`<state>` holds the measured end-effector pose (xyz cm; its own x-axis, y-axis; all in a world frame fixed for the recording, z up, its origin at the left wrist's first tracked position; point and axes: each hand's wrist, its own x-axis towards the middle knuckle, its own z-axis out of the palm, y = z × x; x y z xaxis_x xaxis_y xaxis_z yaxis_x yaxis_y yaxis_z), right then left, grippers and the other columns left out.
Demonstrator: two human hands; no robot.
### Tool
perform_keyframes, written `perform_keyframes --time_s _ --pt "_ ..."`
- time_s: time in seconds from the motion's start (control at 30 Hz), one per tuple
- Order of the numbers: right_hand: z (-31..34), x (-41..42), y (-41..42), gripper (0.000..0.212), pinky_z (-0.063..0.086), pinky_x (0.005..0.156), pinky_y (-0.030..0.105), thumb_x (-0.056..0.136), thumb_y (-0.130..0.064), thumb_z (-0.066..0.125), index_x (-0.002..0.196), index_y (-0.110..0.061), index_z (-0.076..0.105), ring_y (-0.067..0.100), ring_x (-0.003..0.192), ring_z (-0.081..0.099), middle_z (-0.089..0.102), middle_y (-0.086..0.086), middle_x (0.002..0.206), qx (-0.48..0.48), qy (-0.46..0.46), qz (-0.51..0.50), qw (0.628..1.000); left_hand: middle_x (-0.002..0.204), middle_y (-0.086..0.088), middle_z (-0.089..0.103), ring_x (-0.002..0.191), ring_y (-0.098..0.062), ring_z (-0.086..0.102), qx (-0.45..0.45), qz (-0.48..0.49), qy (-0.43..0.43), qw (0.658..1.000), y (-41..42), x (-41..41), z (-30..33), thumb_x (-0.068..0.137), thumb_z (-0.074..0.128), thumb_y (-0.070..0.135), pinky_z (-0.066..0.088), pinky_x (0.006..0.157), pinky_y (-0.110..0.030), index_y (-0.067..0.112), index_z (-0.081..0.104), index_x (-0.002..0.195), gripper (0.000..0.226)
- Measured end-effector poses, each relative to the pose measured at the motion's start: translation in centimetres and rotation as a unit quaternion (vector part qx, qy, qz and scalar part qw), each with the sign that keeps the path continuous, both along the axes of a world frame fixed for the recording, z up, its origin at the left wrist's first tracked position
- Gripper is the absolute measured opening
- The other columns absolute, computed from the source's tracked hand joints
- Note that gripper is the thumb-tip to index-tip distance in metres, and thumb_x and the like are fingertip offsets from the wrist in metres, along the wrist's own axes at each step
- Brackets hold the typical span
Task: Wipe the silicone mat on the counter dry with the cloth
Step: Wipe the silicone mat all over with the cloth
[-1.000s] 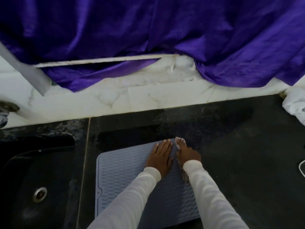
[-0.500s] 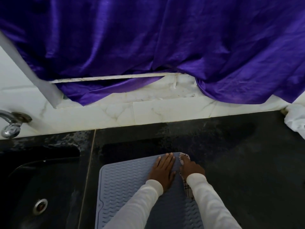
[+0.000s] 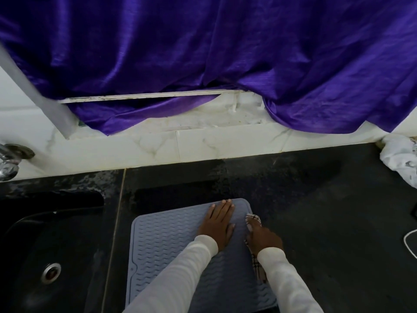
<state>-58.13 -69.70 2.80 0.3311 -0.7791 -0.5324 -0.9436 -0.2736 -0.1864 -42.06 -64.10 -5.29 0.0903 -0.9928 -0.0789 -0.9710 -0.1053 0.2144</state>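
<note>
grey silicone mat [image 3: 171, 249] lies flat on black bench [image 3: 327, 211], just right of the sink [image 3: 45, 256]. left hand [image 3: 217, 224] flat on mat's far right part, fingers [image 3: 225, 205] spread near the far edge. right hand [image 3: 262, 239] presses checked cloth [image 3: 257, 266] along mat's right edge. purple fabric [image 3: 225, 53] drapes over the wall behind; white crumpled cloth [image 3: 399, 159] far right.

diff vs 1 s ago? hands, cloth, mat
The right hand, pressing the cloth, has slid right, away from the left hand, to the mat's right edge. The left hand stays flat on the silicone mat, and nothing was grasped or released. The mat's shift in frame looks like head motion only.
</note>
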Motion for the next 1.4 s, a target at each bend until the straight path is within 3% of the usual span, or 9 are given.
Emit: perform_keyframes --time_s 0.3,0.53,0.8,1.07,1.4 --pt "0.2 -1.8 2.9 0.068 0.044 0.094 0.037 0.096 -0.039 0.041 0.153 -0.042 0.003 0.032 0.113 0.058 0.059 0.011 0.129 0.003 0.003 -0.013 1.0 0.162 -0.003 0.015 0.149 -0.02 0.015 -0.012 0.005 -0.007 1.0 0.0 0.0 -0.3 0.099 0.026 0.045 0.003 0.118 -0.041 0.015 0.018 0.155 0.064" --pt "0.6 -3.1 4.8 0.062 0.043 0.094 0.036 0.099 -0.037 0.038 0.153 -0.042 0.008 0.032 0.114 0.058 0.058 0.009 0.131 -0.001 0.004 -0.025 1.0 0.164 0.0 0.0 0.15 -0.017 0.0 -0.012 -0.001 -0.001 1.0 0.2 -0.1 0.3 0.099 0.017 0.045 -0.002 0.121 -0.041 0.017 0.004 0.156 0.064" --pt "1.2 -4.4 8.0 0.064 0.041 0.098 0.033 0.101 -0.036 0.035 0.154 -0.038 0.0 0.027 0.122 0.054 0.037 0.003 0.153 -0.01 -0.002 -0.002 1.0 0.164 0.002 -0.003 0.15 -0.017 -0.003 0.001 0.001 -0.002 1.0 0.3 -0.2 0.6 0.097 0.012 0.047 -0.001 0.122 -0.041 0.018 0.0 0.156 0.066" --pt "0.8 -7.7 9.2 0.062 0.045 0.095 0.039 0.099 -0.038 0.035 0.151 -0.045 0.002 0.033 0.113 0.06 0.055 0.007 0.138 -0.006 0.027 0.006 1.0 0.164 0.002 -0.005 0.15 -0.016 -0.005 -0.003 -0.002 -0.01 1.0 0.4 -0.2 0.3 0.095 0.005 0.049 -0.001 0.121 -0.041 0.019 -0.003 0.156 0.068" --pt "0.4 -9.7 12.4 0.062 0.048 0.095 0.037 0.1 -0.039 0.034 0.152 -0.043 -0.001 0.028 0.111 0.061 0.055 0.004 0.138 -0.008 0.002 -0.024 1.0 0.164 0.0 0.0 0.15 -0.017 -0.001 -0.001 0.0 -0.015 1.0 0.3 -0.3 0.2 0.093 0.004 0.049 0.001 0.121 -0.042 0.018 0.001 0.156 0.07"
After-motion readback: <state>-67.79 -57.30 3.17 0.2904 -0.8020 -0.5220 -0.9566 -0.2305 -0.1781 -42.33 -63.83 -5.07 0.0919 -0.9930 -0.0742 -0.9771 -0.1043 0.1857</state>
